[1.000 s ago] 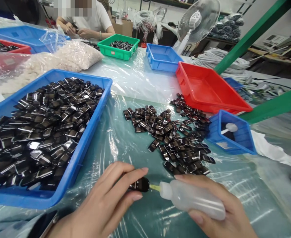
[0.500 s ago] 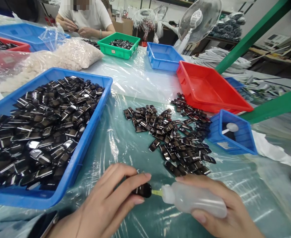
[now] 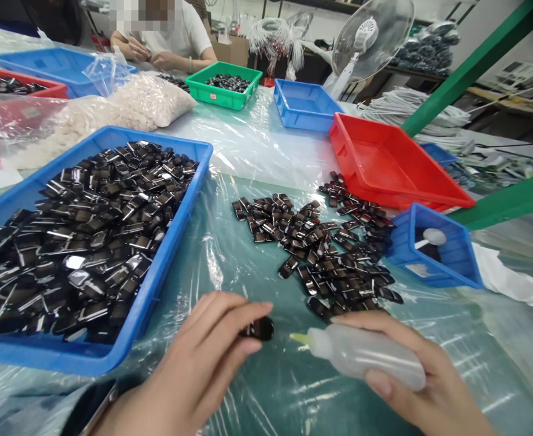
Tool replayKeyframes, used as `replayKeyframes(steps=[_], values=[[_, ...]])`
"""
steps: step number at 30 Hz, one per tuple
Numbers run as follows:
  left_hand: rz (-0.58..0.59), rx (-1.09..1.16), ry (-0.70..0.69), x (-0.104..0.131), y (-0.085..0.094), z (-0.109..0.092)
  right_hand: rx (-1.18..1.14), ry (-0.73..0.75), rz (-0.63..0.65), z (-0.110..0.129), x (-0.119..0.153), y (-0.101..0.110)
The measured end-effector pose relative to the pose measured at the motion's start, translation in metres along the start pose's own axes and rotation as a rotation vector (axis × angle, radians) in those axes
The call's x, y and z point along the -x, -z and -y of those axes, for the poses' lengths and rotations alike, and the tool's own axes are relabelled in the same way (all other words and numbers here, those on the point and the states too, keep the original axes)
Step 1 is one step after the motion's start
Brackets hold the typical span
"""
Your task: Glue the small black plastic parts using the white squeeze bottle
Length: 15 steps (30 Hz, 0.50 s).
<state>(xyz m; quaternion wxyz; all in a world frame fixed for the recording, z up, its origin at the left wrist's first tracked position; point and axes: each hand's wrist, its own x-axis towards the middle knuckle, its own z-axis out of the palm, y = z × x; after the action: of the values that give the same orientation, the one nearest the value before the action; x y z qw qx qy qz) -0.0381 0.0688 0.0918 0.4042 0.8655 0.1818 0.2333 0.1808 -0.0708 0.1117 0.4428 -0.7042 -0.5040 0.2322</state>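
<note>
Between the fingertips of my left hand point(image 3: 203, 357) is a small glossy black plastic piece point(image 3: 263, 329), its rounded end facing right; the fingers hide the rest of it. My right hand point(image 3: 412, 363) is wrapped around a translucent squeeze bottle point(image 3: 370, 354) with a yellow nozzle tip point(image 3: 300, 339). The bottle lies tilted on its side, nozzle toward the black piece, with a small gap between them. Just beyond my hands a loose pile of similar black pieces point(image 3: 334, 260) lies on the plastic-covered table.
A large blue tray point(image 3: 157, 297) of black pieces stands at left. On the right are a red tray point(image 3: 398, 163) and a small blue bin point(image 3: 434, 260) holding a white spoon point(image 3: 432, 236). Farther back are a green tray point(image 3: 223, 100), a blue tray point(image 3: 305, 106) and a seated person point(image 3: 171, 48).
The nozzle tip was touching the black piece's end and is now apart from it. My right hand with the bottle has shifted right; my left hand has moved slightly up.
</note>
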Motion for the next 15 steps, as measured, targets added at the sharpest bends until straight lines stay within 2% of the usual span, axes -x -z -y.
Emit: replayKeyframes(steps=[4,6,9,11,15], values=[[-0.193,0.124,0.351,-0.004,-0.003,-0.002,-0.027,-0.105,0.053,-0.003,-0.003,-0.006],[-0.244,0.159,0.444,-0.005,-0.006,-0.003,-0.056,-0.097,0.109,-0.004,-0.007,-0.019],[-0.315,0.179,0.457,-0.003,-0.008,-0.002,-0.04,-0.014,0.057,-0.002,-0.02,-0.044],[-0.343,0.189,0.43,-0.002,-0.008,-0.002,0.069,0.062,0.001,-0.002,-0.029,-0.057],[-0.316,0.215,0.394,0.0,-0.007,0.0,0.222,0.107,-0.138,-0.004,-0.031,-0.066]])
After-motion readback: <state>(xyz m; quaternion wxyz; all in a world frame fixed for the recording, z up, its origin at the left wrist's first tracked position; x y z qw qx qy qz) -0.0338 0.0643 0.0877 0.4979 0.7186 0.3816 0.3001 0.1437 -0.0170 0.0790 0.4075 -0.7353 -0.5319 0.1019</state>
